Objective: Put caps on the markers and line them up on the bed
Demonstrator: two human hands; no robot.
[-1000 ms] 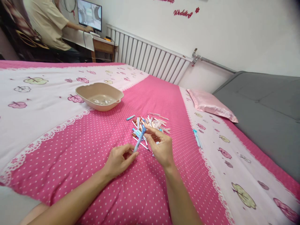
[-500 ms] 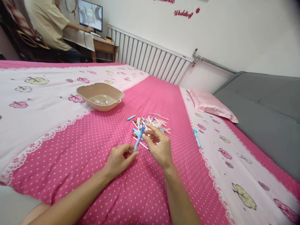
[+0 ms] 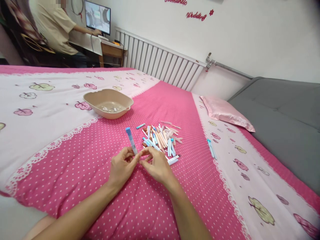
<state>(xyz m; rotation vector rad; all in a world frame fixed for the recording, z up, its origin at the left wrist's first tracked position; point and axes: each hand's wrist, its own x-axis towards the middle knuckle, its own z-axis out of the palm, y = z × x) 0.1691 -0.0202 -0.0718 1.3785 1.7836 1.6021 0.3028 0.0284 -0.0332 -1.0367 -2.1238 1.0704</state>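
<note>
A light blue marker pen [image 3: 131, 141] with a darker blue cap tilts up from my left hand [image 3: 123, 164], whose thumb and fingers pinch its lower end. My right hand [image 3: 156, 165] meets the left fingertips near that end, its fingers curled and closed; whatever sits between them is hidden. Just beyond my hands lies a loose pile of pen parts [image 3: 162, 138]: pale blue tubes, thin white sticks, peach and brown pieces. One short blue pen [image 3: 140, 126] rests apart at the pile's far left.
A beige plastic basin [image 3: 108, 111] with small white bits inside sits left of the pile. Two light blue pens [image 3: 211, 148] lie to the right. Beyond are a pink pillow [image 3: 226, 113], a white bed rail [image 3: 160, 50] and a person [image 3: 53, 26] seated at a computer.
My left hand has tipped the marker pen's capped end to the left. My right hand has moved from beside the cap down and left to the lower end, uncovering more of the pile.
</note>
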